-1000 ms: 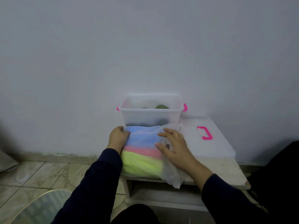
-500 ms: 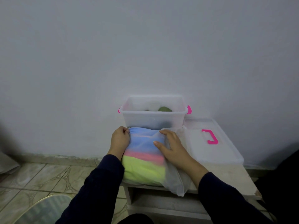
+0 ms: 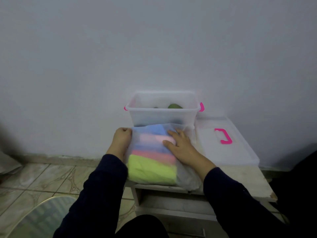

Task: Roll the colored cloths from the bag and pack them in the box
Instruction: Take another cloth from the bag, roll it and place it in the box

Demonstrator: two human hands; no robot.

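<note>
A soft stack of folded cloths [image 3: 151, 157] sits just below the centre of the frame, wrapped in a thin, milky, translucent bag [image 3: 187, 179] that blurs the colours into bands: pale blue at the far end, then pink, blue again, salmon pink, and a thick yellow-green fold nearest the viewer. The bag's loose film crumples and sags at its lower right corner, over the front edge of the table [image 3: 240, 177].

The left hand [image 3: 121, 140] is at the bag's left far corner with its fingers curled in, clenched on the film there. The right hand [image 3: 180, 145] lies flat on top of the bundle, fingers straight and spread, pressing on the pink and blue layers through the film.

Directly behind the bag, touching or just beside it, stands the box [image 3: 163, 115], a rectangular tub of frosted clear plastic with rounded corners and bright pink latches on both ends; a rounded green shape shows inside, near the back. To its right, in the middle right of the frame, the matching flat lid [image 3: 240, 152] lies on the table, with a pink handle on top.

The table is a low, whitish, worn piece with a chipped right front corner. A plain matte wall fills the upper frame; patterned glossy floor tiles [image 3: 42, 179] occupy the lower left.
</note>
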